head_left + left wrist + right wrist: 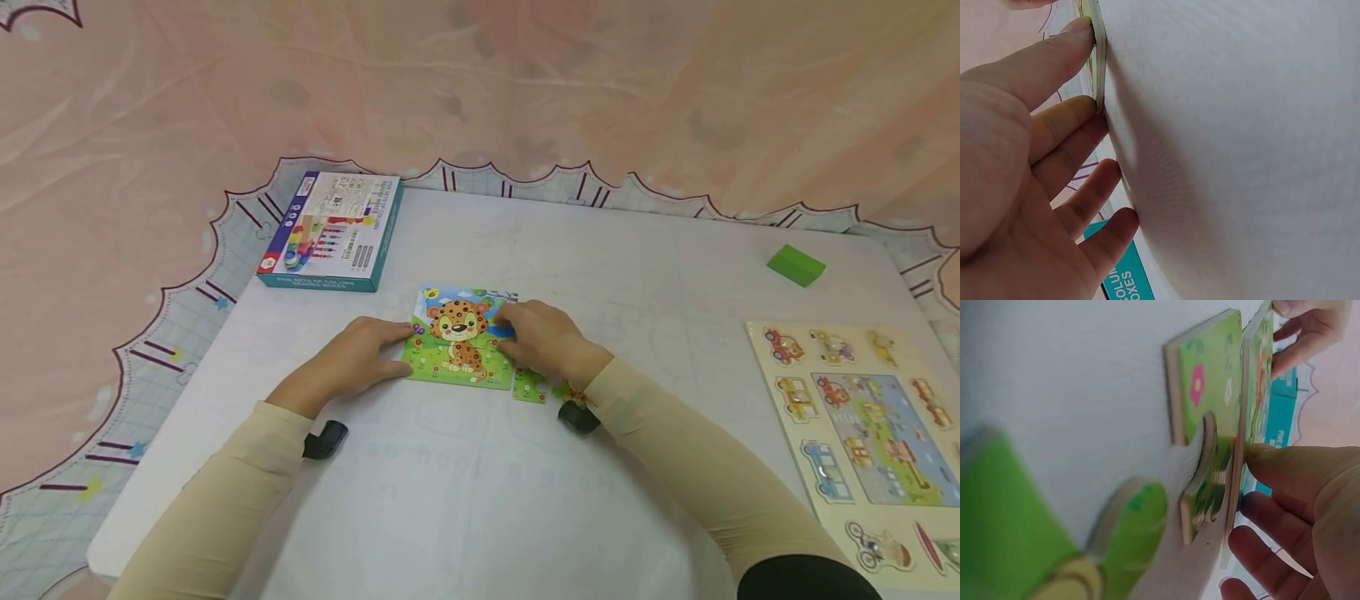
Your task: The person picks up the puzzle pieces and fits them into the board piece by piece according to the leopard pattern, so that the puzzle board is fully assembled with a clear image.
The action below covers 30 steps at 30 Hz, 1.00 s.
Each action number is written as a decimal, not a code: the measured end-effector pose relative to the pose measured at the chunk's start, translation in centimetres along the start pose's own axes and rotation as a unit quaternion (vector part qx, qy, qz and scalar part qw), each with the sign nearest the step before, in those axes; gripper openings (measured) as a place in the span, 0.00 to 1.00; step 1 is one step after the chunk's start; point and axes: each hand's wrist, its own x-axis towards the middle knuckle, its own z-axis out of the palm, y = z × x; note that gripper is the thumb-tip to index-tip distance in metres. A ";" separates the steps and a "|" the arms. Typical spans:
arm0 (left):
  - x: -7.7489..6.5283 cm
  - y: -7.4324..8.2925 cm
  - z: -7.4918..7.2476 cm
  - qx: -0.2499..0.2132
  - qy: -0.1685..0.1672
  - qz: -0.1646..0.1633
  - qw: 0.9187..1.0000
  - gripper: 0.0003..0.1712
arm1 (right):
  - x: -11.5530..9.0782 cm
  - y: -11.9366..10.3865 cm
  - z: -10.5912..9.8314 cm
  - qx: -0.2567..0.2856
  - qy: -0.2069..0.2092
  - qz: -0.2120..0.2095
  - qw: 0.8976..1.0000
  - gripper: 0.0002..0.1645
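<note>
A square picture puzzle of a spotted leopard cub (459, 354) lies flat on the white table. My left hand (352, 360) is at its left side, thumb and fingertips against the edge. In the left wrist view the fingers (1063, 122) are spread and fairly straight along the edge. From the right, my right hand (551, 337) touches the puzzle's other side and covers part of its upper right. The right wrist view shows the right thumb (1272, 464) and fingertips spaced along that edge. Beside it lies a loose green puzzle piece (529, 387), with another piece (567, 392) partly under my right wrist.
A boxed set (330, 229) stands at the back left of the table. A green block (797, 265) sits at the back right. At the right lies a wooden board (840, 450) with vehicle pictures. A patterned curtain (480, 83) hangs behind.
</note>
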 end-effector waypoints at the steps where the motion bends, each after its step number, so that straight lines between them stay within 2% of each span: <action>1: 0.0 0.0 0.0 0.000 0.000 0.000 1.000 0.37 | 0.0 0.0 0.0 0.001 0.000 0.000 1.000 0.24; 12: -0.1 0.0 -0.1 0.004 0.002 0.004 1.000 0.37 | 0.3 -0.3 -0.3 0.011 -0.006 0.019 1.000 0.23; 17: -0.1 0.0 -0.1 0.003 -0.003 -0.004 1.000 0.37 | 0.4 -0.7 -0.4 0.007 -0.015 0.028 0.999 0.23; 30: 0.0 0.1 0.0 0.002 -0.005 -0.008 1.000 0.37 | 0.4 -0.2 -0.5 0.018 -0.024 0.027 0.999 0.24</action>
